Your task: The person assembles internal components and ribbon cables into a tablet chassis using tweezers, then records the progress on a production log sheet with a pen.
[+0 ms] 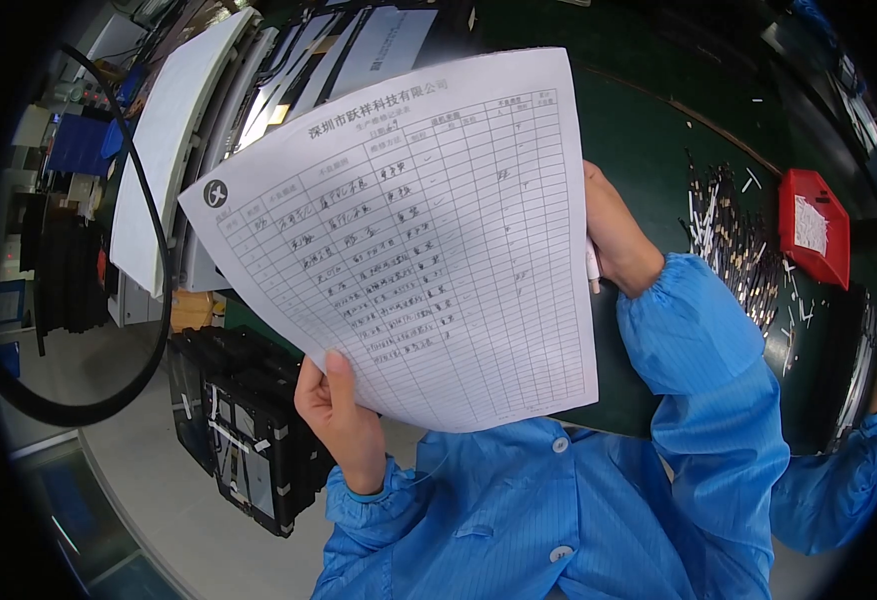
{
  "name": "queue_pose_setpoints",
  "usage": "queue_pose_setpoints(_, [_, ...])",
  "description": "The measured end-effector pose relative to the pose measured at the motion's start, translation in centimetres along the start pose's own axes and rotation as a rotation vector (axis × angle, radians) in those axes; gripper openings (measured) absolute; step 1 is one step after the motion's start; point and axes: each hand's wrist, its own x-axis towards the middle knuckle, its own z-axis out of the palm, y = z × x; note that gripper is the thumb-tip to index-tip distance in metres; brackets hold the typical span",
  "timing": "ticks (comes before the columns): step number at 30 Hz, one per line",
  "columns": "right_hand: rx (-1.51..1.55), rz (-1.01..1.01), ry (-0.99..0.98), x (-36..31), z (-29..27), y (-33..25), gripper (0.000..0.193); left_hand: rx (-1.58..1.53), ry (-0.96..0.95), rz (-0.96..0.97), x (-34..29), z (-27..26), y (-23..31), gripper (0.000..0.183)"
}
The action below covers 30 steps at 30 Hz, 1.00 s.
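A large white paper form (439,250) with a printed grid and handwritten entries is held up in front of me, tilted. My left hand (344,415) grips its lower left edge, thumb on the printed face and the other fingers mostly behind. At the right edge is my right hand (621,235), its fingers largely hidden behind the sheet, which it seems to support. A slim white thing (592,262), perhaps a pen, shows beside that hand; I cannot make out its kind.
Right of the form, many thin dark strips (724,240) lie on the green tabletop (659,130), near a red bin (834,230) with white pieces. Flat panels (359,50) are stacked at the back left. Black crates (249,430) stand below left, near a black cable loop (149,180). Another person's blue sleeve (839,490) appears at right.
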Motion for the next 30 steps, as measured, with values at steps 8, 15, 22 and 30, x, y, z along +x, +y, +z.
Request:
queue_pose_setpoints(8, [-0.004, 0.014, -0.030, -0.12, 0.00, -0.24, 0.028, -0.032, 0.016, 0.038, -0.35, -0.22, 0.09, 0.031])
queue_pose_setpoints(15, [-0.018, 0.011, -0.003, -0.13, 0.08, -0.17, 0.029, -0.040, -0.029, 0.057, -0.45, -0.90, -0.30, 0.028])
queue_pose_setpoints(22, [-0.014, 0.006, -0.036, -0.09, -0.05, -0.17, 0.029, -0.065, -0.034, 0.054, -0.47, -0.80, -0.20, 0.028])
queue_pose_setpoints(30, [-0.012, 0.005, -0.050, -0.08, -0.07, -0.16, 0.030, -0.062, -0.017, 0.058, -0.58, -0.69, -0.01, 0.029])
